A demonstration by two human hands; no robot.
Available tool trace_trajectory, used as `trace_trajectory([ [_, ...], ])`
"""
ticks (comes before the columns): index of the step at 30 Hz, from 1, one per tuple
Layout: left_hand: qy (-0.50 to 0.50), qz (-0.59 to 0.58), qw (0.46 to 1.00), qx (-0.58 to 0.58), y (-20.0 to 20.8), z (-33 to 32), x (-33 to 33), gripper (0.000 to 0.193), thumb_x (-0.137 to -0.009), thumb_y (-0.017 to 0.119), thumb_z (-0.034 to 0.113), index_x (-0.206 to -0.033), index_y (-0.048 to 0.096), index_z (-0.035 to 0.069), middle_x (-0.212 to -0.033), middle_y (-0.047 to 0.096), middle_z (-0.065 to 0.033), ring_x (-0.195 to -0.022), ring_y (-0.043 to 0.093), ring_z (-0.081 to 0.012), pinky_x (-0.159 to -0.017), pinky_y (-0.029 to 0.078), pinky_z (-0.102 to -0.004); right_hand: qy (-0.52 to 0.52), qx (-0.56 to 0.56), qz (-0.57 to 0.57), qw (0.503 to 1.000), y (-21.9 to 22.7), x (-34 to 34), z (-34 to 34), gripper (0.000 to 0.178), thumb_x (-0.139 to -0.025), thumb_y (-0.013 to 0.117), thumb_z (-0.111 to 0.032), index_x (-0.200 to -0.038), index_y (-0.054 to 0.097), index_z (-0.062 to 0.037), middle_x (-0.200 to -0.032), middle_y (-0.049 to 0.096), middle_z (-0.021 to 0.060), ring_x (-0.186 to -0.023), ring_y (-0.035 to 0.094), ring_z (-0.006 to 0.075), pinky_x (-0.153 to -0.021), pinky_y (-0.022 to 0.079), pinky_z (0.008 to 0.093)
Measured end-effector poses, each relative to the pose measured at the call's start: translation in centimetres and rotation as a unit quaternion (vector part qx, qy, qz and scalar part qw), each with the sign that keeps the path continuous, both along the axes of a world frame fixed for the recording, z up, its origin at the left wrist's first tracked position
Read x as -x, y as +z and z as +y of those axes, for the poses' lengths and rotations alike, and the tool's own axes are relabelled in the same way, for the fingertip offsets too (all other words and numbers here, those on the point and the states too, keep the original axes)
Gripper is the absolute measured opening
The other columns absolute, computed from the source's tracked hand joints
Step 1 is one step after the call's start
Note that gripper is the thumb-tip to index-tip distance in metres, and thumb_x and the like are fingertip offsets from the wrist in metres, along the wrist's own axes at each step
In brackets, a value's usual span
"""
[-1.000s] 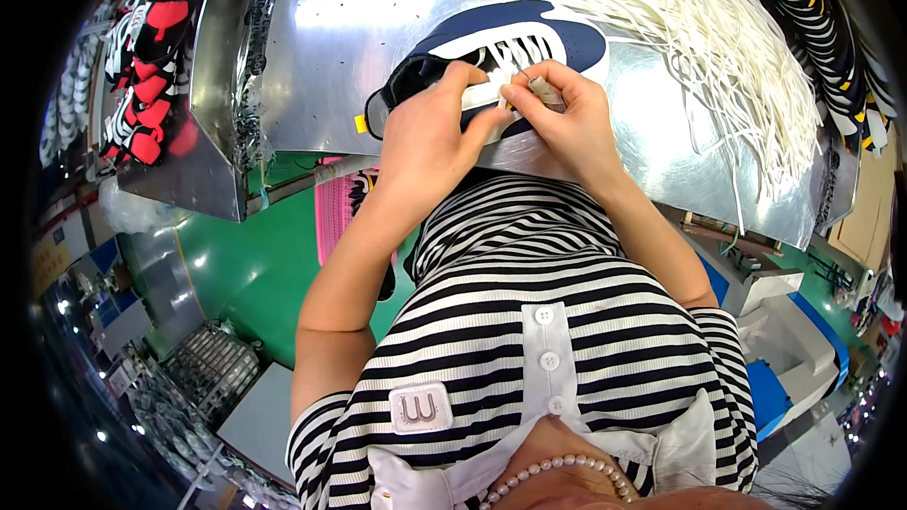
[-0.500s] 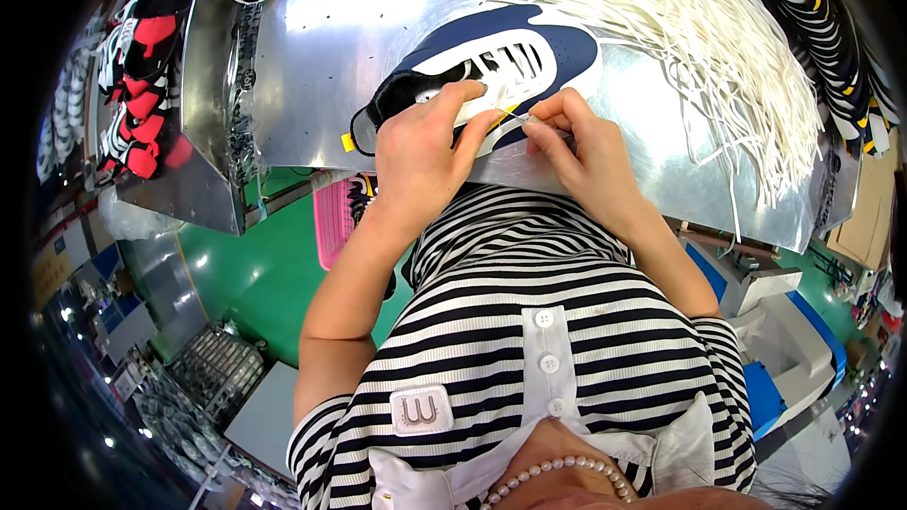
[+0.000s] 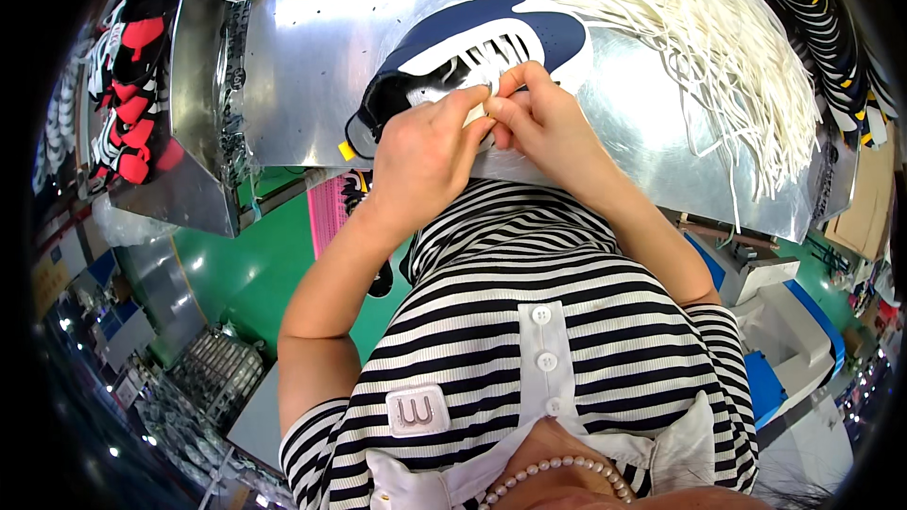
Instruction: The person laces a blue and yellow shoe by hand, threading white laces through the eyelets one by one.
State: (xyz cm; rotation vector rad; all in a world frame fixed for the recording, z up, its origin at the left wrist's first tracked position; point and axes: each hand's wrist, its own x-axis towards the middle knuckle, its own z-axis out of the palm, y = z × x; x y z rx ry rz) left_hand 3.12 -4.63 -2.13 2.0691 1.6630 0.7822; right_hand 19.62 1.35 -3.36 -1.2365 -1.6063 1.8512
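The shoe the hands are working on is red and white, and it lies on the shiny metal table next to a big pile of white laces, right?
Not quite. The shoe is navy and white, as the head view shows. The rest is right.

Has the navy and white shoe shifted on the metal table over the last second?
Yes. The shoe has slid right, toward the pile of white laces.

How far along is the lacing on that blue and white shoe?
Under way. White lace already crosses several eyelets of the navy and white shoe. The left hand and right hand pinch the lace together at the eyelets nearest the person. How many eyelets remain is hidden. A pile of loose white laces lies beside it on the metal table.
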Motion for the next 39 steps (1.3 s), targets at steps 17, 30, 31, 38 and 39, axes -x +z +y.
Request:
trace_trajectory([
  [17, -0.034, 0.077, 0.996, -0.019, 1.7, -2.5, 1.9, 0.029, -0.08, 0.075, 0.018, -0.104, 0.065, 0.005, -0.087, 0.069, -0.0126, -0.079, 0.064, -0.031, -0.069, 0.049, -0.039, -0.181, -0.349, 0.018, 0.919, -3.7, -2.9, 2.6, 0.017, -0.093, 0.065, -0.01, -0.108, 0.063, -0.0027, -0.075, 0.067, 0.0066, -0.061, 0.06, 0.013, -0.058, 0.047, 0.0247],
  [30, 0.19, -0.821, 0.522, 0.128, 0.3, -8.6, 4.5, 0.045, -0.098, 0.06, 0.031, -0.129, 0.052, -0.001, -0.119, 0.062, -0.0131, -0.086, 0.06, -0.017, -0.066, 0.047, -0.0221, -0.018, -0.117, 0.213, 0.97, -2.4, 1.3, 0.6, 0.023, -0.1, 0.052, -0.009, -0.12, 0.055, 0.0009, -0.083, 0.059, 0.0007, -0.076, 0.052, 0.0058, -0.069, 0.043, 0.0202],
  [31, 0.137, -0.81, 0.552, 0.14, 0.1, -8.1, 5.6, 0.043, -0.098, 0.059, 0.03, -0.129, 0.053, 0.001, -0.119, 0.063, -0.0148, -0.087, 0.062, -0.0204, -0.07, 0.051, -0.0272, -0.029, -0.135, 0.202, 0.97, -2.1, 1.3, 1.0, 0.023, -0.1, 0.053, -0.009, -0.12, 0.056, 0.0002, -0.083, 0.059, 0.0006, -0.077, 0.052, 0.0058, -0.069, 0.043, 0.02],
  [38, 0.142, -0.581, 0.79, -0.138, 8.1, -1.8, 11.0, 0.034, -0.09, 0.061, 0.004, -0.121, 0.057, -0.007, -0.113, 0.066, -0.0189, -0.099, 0.068, -0.0276, -0.087, 0.057, -0.0405, -0.16, -0.122, 0.12, 0.972, -4.0, -1.0, 5.5, 0.015, -0.093, 0.063, -0.008, -0.107, 0.059, -0.0031, -0.084, 0.059, 0.0003, -0.072, 0.049, 0.0057, -0.066, 0.043, 0.0209],
  [39, 0.164, -0.522, 0.826, -0.138, 9.3, -0.9, 11.8, 0.033, -0.089, 0.062, 0.004, -0.12, 0.059, -0.007, -0.111, 0.067, -0.0183, -0.097, 0.069, -0.0263, -0.086, 0.057, -0.0379, -0.162, -0.149, 0.133, 0.966, -3.8, -1.3, 5.3, 0.015, -0.092, 0.064, -0.007, -0.105, 0.059, -0.0031, -0.085, 0.059, 0.0004, -0.072, 0.049, 0.0058, -0.065, 0.043, 0.0212],
])
